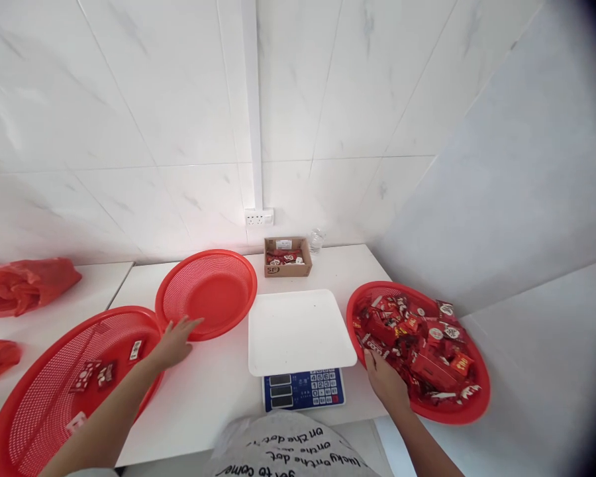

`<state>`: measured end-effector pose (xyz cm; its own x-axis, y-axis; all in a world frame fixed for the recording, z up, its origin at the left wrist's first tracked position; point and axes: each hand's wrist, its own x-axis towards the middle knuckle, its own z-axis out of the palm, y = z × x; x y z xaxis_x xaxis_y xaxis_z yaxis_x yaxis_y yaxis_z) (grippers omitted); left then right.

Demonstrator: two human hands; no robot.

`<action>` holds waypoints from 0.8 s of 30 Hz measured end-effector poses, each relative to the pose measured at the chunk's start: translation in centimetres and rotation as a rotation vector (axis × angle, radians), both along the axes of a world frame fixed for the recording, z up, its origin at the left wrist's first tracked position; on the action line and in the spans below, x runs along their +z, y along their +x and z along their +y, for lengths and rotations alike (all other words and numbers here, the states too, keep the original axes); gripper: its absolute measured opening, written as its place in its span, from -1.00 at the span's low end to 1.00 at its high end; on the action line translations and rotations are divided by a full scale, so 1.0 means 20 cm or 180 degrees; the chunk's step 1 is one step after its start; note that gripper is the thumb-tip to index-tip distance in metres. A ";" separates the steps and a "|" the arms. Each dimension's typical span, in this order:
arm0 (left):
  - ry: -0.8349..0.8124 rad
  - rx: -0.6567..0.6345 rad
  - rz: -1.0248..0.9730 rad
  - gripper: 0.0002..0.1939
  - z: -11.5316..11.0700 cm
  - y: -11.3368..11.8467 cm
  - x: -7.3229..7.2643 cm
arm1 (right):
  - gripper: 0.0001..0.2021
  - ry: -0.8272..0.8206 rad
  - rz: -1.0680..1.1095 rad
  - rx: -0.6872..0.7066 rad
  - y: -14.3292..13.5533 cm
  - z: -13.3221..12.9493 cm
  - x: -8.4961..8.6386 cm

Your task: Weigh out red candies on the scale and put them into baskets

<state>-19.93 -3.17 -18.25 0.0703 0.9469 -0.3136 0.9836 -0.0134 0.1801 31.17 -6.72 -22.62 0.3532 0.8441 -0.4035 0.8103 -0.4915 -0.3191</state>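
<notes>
My left hand [177,341] is over the near edge of an empty round red basket [218,296], its fingers apart and nothing in them. Under my left forearm lies a larger red basket [40,391] with a few small red packets [85,375] inside. On the right, my right hand [385,381] is at the left rim of a red basket [469,414] full of red packets [434,364]; what its fingers hold, if anything, is hard to make out. Between the hands stands a scale with a bare white tray [300,331] and a blue keypad panel [302,389].
A small cardboard box [288,268] with red packets stands behind the scale, beside a clear plastic item [316,240]. Red plastic bags [27,285] lie at the far left. A socket [259,217] is on the tiled wall behind the white table [203,417].
</notes>
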 end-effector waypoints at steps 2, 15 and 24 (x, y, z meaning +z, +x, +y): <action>-0.0075 -0.0148 -0.0215 -0.46 -0.03 0.10 -0.02 | -0.45 -0.0052 0.0202 -0.0023 0.03 0.02 -0.04; 0.0260 0.0304 -0.0217 -0.50 0.13 0.48 -0.10 | -0.60 -0.0203 0.1448 -0.0014 0.18 0.17 -0.16; 0.1187 0.0261 -0.0350 -0.49 0.05 0.72 -0.10 | -0.40 0.0445 0.0294 0.0053 0.22 0.23 -0.24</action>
